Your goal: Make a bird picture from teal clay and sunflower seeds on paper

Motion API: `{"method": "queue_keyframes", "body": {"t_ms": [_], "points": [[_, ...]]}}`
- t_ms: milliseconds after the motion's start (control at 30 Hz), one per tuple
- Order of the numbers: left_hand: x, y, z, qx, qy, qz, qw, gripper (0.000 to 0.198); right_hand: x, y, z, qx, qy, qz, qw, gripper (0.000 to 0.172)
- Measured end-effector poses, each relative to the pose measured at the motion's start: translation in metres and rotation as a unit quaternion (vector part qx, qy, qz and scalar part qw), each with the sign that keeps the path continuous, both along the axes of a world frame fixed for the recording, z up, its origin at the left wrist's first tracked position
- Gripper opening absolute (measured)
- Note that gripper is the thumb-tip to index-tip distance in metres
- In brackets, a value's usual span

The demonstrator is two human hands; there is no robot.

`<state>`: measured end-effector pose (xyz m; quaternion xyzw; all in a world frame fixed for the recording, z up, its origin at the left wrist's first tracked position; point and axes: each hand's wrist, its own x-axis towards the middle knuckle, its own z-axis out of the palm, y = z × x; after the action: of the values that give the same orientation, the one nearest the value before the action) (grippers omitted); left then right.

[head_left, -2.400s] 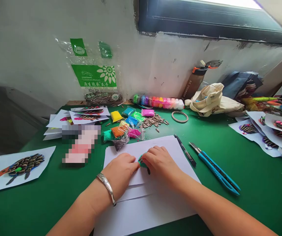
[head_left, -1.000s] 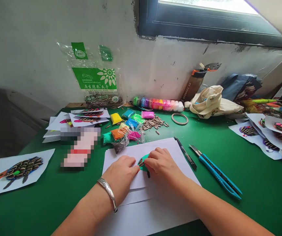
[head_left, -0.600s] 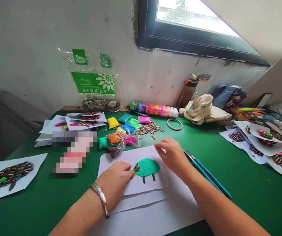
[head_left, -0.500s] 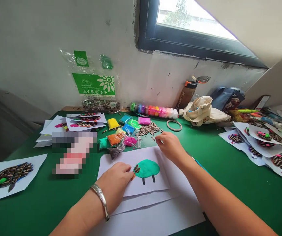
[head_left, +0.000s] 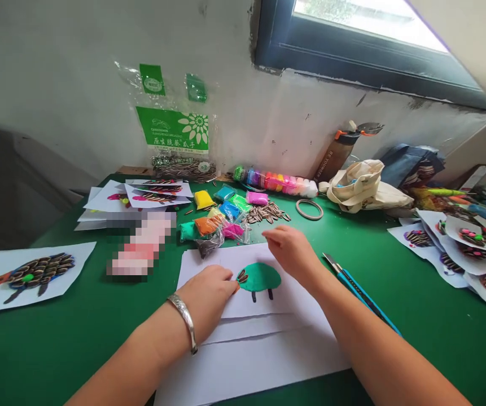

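A white paper sheet (head_left: 263, 307) carries a flat teal oval of modelling clay (head_left: 263, 277) with two dark legs and an orange tip at its left end. A few striped sunflower seeds (head_left: 243, 276) are set in the clay's left end. My left hand (head_left: 211, 293), with a silver bangle at the wrist, bears down on the sheet at the orange tip, its fingers curled and partly hidden. Above the sheet's upper right, my right hand (head_left: 287, 248) pinches thumb and finger together on a small sunflower seed, mostly covered by the fingertips.
Behind the sheet lie bagged clay colours (head_left: 209, 225) and a pile of loose seeds (head_left: 268, 212). A tape ring (head_left: 309, 209) and a utility knife (head_left: 359, 290) lie to the right. Finished seed pictures (head_left: 42, 276) flank both sides; a bottle (head_left: 338, 152) leans against the wall.
The whole view has tilted down and shifted left. My right hand has drawn slightly back from the seed pile, uncovering the knife. My left hand keeps its place at the orange tip.
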<state>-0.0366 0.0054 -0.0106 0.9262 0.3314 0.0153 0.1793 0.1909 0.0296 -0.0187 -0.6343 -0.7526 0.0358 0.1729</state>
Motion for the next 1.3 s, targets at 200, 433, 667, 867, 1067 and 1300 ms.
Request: {"method": "queue_keyframes", "body": {"t_ms": [200,433,667,867,1067,1300], "points": [[0.001,-0.002,0.0,0.006,0.025,0.001,1.0,0.024,-0.025,-0.061,0.003,-0.044,0.209,0.106,0.971,0.02],[0.001,-0.003,-0.002,0.015,0.02,-0.003,1.0,0.026,-0.034,-0.053,-0.009,-0.009,0.148,0.16,0.976,0.021],[0.001,-0.004,-0.002,0.016,0.026,-0.002,1.0,0.023,-0.035,-0.051,-0.018,0.006,0.145,0.124,0.982,0.016],[0.001,-0.005,-0.003,0.021,0.022,0.001,1.0,0.022,-0.035,-0.051,-0.017,-0.007,0.128,0.129,0.983,0.016],[0.002,-0.005,-0.006,0.029,0.016,0.002,0.999,0.021,-0.035,-0.055,-0.017,-0.006,0.118,0.134,0.984,0.017],[0.003,-0.007,-0.004,0.038,0.033,0.0,0.999,0.02,-0.036,-0.054,-0.021,0.009,0.12,0.137,0.983,0.017]]}}
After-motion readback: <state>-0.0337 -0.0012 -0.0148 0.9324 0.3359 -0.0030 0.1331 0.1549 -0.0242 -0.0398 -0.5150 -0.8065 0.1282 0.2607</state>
